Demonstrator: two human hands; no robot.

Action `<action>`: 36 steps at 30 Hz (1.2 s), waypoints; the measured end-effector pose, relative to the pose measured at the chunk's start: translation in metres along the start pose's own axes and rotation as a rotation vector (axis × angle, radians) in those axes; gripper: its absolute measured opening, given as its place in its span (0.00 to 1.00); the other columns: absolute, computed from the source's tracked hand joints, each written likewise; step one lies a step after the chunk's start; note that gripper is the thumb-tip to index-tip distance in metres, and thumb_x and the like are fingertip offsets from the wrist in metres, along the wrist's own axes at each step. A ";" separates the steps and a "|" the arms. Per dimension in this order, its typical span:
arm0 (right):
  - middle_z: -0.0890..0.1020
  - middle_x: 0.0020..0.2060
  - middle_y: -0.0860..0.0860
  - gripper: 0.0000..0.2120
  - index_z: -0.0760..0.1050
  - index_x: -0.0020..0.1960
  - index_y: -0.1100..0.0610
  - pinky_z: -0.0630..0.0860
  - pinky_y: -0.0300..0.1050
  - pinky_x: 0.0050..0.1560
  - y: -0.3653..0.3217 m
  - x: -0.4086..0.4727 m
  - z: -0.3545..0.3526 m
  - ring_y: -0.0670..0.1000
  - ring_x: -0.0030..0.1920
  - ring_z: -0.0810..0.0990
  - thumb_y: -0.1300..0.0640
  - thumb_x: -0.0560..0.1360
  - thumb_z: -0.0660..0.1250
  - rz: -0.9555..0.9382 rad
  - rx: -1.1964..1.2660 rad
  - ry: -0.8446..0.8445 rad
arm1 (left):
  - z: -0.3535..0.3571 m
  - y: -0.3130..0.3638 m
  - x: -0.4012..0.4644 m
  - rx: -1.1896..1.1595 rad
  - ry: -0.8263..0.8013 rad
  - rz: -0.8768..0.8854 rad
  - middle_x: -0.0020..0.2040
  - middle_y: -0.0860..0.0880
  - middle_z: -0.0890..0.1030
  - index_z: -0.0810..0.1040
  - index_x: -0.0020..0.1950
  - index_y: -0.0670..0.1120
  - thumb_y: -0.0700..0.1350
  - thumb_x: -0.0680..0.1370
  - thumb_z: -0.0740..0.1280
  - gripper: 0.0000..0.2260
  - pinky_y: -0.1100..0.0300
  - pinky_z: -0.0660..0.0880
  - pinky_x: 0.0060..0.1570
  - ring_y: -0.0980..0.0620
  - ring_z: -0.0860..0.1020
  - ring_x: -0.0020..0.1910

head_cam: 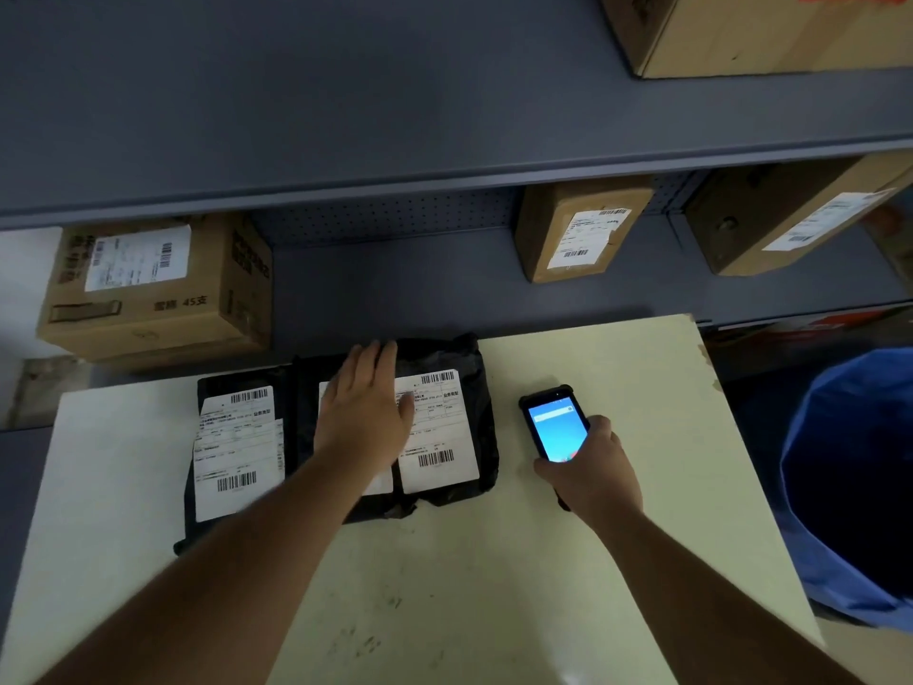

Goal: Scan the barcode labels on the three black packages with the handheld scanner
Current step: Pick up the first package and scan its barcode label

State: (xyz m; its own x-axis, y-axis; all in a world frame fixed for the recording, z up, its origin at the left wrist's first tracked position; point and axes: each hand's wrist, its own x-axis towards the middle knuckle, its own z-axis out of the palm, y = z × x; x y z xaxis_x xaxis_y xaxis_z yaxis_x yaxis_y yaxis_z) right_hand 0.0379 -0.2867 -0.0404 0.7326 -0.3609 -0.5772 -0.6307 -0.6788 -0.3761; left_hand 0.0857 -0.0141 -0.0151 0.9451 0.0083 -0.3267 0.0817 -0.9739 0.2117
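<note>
Three black packages lie side by side on the cream table (617, 378), each with a white barcode label. The left package (237, 452) shows its label in full. My left hand (368, 402) lies flat, fingers spread, over the middle package (306, 388) and hides most of its label. The right package (444, 422) touches my thumb side, its label showing barcodes at top and bottom. My right hand (593, 467) grips the handheld scanner (553, 422) on the table to the right of the packages, its blue screen lit and facing up.
Grey metal shelving (395, 160) stands behind the table. Cardboard boxes sit on the lower shelf: one at left (153, 289), two at right (583, 229), (790, 215). Another box (756, 27) sits on the upper shelf. A blue-lined bin (850, 487) stands at the table's right.
</note>
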 end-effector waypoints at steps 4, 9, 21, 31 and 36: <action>0.78 0.58 0.51 0.39 0.65 0.73 0.53 0.77 0.41 0.29 0.015 -0.014 0.007 0.58 0.54 0.82 0.51 0.68 0.81 0.015 0.038 -0.039 | -0.008 0.002 0.032 -0.046 -0.035 -0.022 0.87 0.45 0.54 0.49 0.87 0.47 0.54 0.86 0.56 0.31 0.42 0.53 0.82 0.44 0.48 0.86; 0.76 0.55 0.49 0.37 0.66 0.72 0.53 0.72 0.39 0.27 0.025 -0.027 0.008 0.55 0.50 0.80 0.52 0.69 0.80 0.004 0.070 -0.039 | -0.005 0.006 0.054 0.082 -0.162 0.009 0.85 0.46 0.61 0.59 0.85 0.48 0.58 0.85 0.59 0.30 0.40 0.54 0.81 0.44 0.52 0.86; 0.78 0.50 0.48 0.31 0.67 0.65 0.51 0.77 0.43 0.28 0.043 -0.047 -0.005 0.51 0.38 0.83 0.51 0.68 0.80 0.024 0.141 -0.020 | 0.045 0.047 -0.008 0.087 -0.177 0.199 0.76 0.47 0.73 0.67 0.80 0.49 0.56 0.83 0.64 0.27 0.49 0.64 0.75 0.45 0.69 0.76; 0.78 0.48 0.46 0.31 0.68 0.63 0.49 0.82 0.49 0.42 0.067 -0.072 -0.002 0.49 0.45 0.82 0.47 0.67 0.80 0.014 0.169 -0.031 | 0.091 0.051 -0.083 -0.438 -0.160 0.064 0.83 0.50 0.64 0.56 0.85 0.53 0.52 0.82 0.69 0.34 0.48 0.73 0.74 0.47 0.68 0.79; 0.79 0.47 0.48 0.31 0.68 0.62 0.49 0.82 0.49 0.42 0.072 -0.079 0.001 0.50 0.46 0.82 0.47 0.67 0.82 0.003 0.190 -0.048 | 0.100 0.055 -0.112 -0.681 -0.130 -0.350 0.79 0.45 0.66 0.58 0.84 0.50 0.52 0.81 0.71 0.35 0.48 0.78 0.64 0.43 0.74 0.72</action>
State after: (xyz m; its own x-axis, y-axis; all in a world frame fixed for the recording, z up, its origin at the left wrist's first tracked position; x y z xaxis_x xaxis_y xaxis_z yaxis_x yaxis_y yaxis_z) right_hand -0.0653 -0.3066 -0.0226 0.7202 -0.3289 -0.6109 -0.6735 -0.5431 -0.5015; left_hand -0.0473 -0.0912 -0.0588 0.7873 0.2218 -0.5753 0.5847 -0.5648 0.5823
